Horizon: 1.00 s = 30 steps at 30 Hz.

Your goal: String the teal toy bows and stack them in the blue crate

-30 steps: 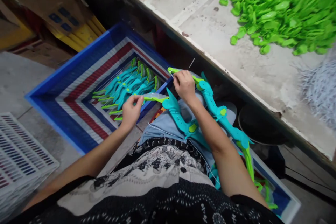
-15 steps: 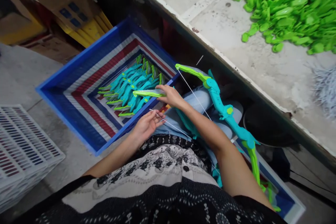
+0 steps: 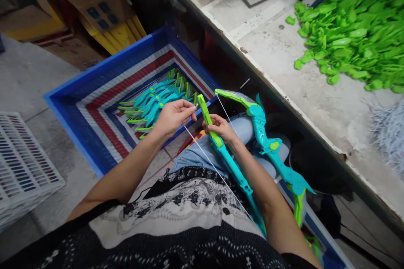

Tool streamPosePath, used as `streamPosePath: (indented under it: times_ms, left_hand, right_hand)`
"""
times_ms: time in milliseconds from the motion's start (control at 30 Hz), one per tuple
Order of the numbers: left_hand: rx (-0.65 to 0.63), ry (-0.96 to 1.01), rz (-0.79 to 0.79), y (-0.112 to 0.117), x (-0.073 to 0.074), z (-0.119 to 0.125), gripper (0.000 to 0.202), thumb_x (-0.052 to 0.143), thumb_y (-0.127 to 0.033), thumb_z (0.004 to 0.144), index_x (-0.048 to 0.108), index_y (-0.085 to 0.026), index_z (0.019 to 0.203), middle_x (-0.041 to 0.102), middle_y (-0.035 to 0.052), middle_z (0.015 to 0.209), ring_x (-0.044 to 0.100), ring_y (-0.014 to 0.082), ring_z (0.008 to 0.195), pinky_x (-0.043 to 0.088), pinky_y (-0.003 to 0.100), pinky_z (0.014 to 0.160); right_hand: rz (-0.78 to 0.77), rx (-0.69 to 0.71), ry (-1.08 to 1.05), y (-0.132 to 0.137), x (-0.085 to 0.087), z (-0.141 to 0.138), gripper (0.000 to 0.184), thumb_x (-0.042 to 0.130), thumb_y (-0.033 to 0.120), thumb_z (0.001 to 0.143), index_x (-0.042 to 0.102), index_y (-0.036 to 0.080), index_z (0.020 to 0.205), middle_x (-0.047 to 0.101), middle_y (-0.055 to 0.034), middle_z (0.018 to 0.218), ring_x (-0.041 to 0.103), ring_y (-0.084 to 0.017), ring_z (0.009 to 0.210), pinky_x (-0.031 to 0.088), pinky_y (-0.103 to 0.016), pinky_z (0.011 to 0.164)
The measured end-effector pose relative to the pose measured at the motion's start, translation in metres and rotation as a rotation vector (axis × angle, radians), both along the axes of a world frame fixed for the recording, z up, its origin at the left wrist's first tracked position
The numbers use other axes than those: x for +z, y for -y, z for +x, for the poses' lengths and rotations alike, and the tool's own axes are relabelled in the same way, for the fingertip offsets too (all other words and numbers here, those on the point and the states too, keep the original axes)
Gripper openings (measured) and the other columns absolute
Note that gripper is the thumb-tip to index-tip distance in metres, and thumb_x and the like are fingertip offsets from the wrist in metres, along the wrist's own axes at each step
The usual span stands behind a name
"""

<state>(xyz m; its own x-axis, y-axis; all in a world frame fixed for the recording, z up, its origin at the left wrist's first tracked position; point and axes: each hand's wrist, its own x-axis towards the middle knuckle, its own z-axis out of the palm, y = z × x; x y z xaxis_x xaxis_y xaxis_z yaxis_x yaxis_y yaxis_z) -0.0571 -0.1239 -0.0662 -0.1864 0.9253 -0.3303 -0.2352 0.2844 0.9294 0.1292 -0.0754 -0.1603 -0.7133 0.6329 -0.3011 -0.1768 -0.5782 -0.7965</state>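
My right hand (image 3: 221, 128) is closed around the lime-green limb of a teal toy bow (image 3: 235, 166), which slants down across my lap. Beside the limb's tip, my left hand (image 3: 176, 118) pinches the end of a white bowstring (image 3: 205, 153). The string runs down along the bow toward my body. What exactly lies between the left fingertips is too small to make out fully. A second toy bow (image 3: 261, 128), strung, leans over my knees to the right of my right hand.
A blue crate (image 3: 71, 92) with a striped lining stands ahead to the left, holding several finished-looking bows (image 3: 158, 98). A white worktable (image 3: 268, 38) borders the right, bearing a heap of green parts (image 3: 347, 46) and white strings (image 3: 389, 124). A white slatted crate (image 3: 23, 172) is at far left.
The held bow's limb has swung from pointing left to pointing up and away. My left hand has risen with the string toward its tip. My right hand has shifted down the limb.
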Motion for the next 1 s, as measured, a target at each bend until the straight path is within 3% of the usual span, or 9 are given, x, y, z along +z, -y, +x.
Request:
streamPosePath:
  times_ms: [200,500,800,1000]
  left_hand:
    - [-0.035,-0.320,0.036,-0.009,0.014,0.001,0.012,0.063,-0.025,0.076,0.062,-0.013,0.072,0.063,0.0009,0.057,0.045,0.0051,0.042,0.030,0.018,0.041]
    - [-0.077,-0.434,0.049,-0.015,0.021,0.000,0.006,0.059,-0.017,0.077,0.063,-0.013,0.074,0.064,0.0003,0.058,0.054,0.0074,0.049,0.038,0.017,0.046]
    - [-0.103,-0.151,0.066,-0.020,0.016,-0.005,0.017,0.069,-0.027,0.074,0.058,-0.014,0.074,0.063,0.0025,0.057,0.042,0.0049,0.038,0.029,0.018,0.039]
    - [-0.111,0.058,0.087,-0.026,0.005,-0.007,0.034,0.073,-0.029,0.070,0.056,-0.015,0.096,0.064,0.0003,0.057,0.041,0.0053,0.037,0.032,0.019,0.040]
  right_hand:
    - [-0.006,0.000,0.026,-0.001,0.003,-0.001,0.048,0.083,0.030,0.057,0.062,0.021,0.100,0.068,0.0005,0.083,0.059,-0.011,0.064,0.047,-0.024,0.057]
    - [-0.009,-0.013,0.001,-0.001,0.000,-0.002,0.047,0.082,0.028,0.059,0.062,0.020,0.101,0.069,0.0006,0.082,0.059,-0.010,0.063,0.048,-0.023,0.056]
    - [-0.003,-0.040,0.049,0.002,0.007,-0.005,0.049,0.082,0.030,0.057,0.062,0.020,0.101,0.068,0.0008,0.082,0.059,-0.010,0.066,0.048,-0.022,0.057]
    - [0.088,-0.019,0.093,0.006,0.008,-0.004,0.049,0.081,0.035,0.060,0.062,0.022,0.103,0.067,0.0004,0.084,0.061,-0.013,0.073,0.051,-0.026,0.067]
